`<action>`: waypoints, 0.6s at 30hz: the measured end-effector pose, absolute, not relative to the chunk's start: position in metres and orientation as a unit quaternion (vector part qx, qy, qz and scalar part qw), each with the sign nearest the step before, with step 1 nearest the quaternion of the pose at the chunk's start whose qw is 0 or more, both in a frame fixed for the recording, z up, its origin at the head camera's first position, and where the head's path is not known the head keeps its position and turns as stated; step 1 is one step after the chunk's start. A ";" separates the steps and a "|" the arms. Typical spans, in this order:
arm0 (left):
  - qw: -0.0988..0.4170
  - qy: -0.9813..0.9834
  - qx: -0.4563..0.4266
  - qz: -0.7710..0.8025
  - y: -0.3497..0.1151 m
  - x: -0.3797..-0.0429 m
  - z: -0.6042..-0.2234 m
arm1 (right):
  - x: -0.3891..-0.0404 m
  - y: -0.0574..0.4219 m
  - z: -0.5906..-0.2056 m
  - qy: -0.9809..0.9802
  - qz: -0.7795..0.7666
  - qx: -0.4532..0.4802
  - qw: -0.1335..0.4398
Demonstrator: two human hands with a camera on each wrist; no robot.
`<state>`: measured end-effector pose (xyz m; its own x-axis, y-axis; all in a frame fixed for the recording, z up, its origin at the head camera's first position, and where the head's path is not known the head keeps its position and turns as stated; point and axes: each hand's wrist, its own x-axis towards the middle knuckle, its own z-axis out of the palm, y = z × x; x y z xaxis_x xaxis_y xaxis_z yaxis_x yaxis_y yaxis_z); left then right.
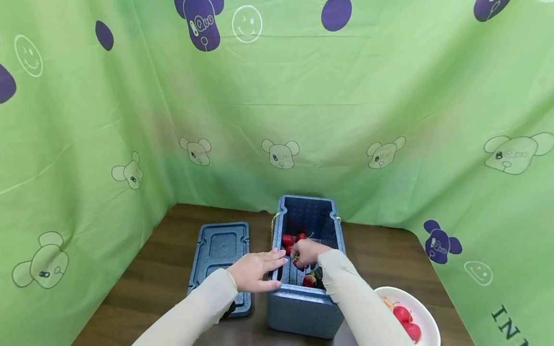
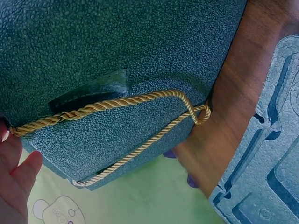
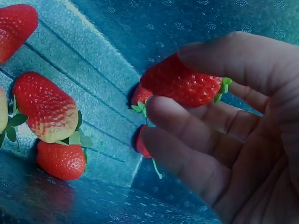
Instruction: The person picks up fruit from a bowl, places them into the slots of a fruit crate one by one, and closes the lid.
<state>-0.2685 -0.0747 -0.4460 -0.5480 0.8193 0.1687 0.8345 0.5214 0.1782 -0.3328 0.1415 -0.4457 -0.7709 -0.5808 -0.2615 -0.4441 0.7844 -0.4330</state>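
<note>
A deep blue-grey foam box [image 1: 305, 310] stands uncovered on the table. Inside it, my right hand [image 1: 308, 252] pinches a red strawberry [image 3: 182, 84] between thumb and fingers, above the box floor. Several more strawberries lie in the box, among them a pale-ended one [image 3: 44, 105] and a smaller red one [image 3: 61, 159]. My left hand [image 1: 258, 272] rests on the box's left rim with its fingers extended. In the left wrist view, only part of that hand shows, near a twisted gold cord [image 2: 126, 101] on the box's side.
The box's lid [image 1: 222, 247] lies flat on the brown wooden table [image 1: 143, 288], left of the box. A white bowl [image 1: 433, 322] with red fruit [image 1: 402, 314] stands at the front right, under my right forearm's side. A green printed curtain [image 1: 324, 115] surrounds the table's back and sides.
</note>
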 end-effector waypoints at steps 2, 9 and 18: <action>0.034 -0.871 -0.475 -0.120 -0.075 -0.269 -0.445 | -0.333 0.142 -0.446 0.923 -0.173 -0.291 0.185; 0.030 -0.873 -0.473 -0.115 -0.075 -0.268 -0.445 | -0.334 0.141 -0.445 0.923 -0.177 -0.276 0.202; 0.027 -0.873 -0.472 -0.119 -0.074 -0.269 -0.447 | -0.333 0.141 -0.446 0.925 -0.177 -0.277 0.192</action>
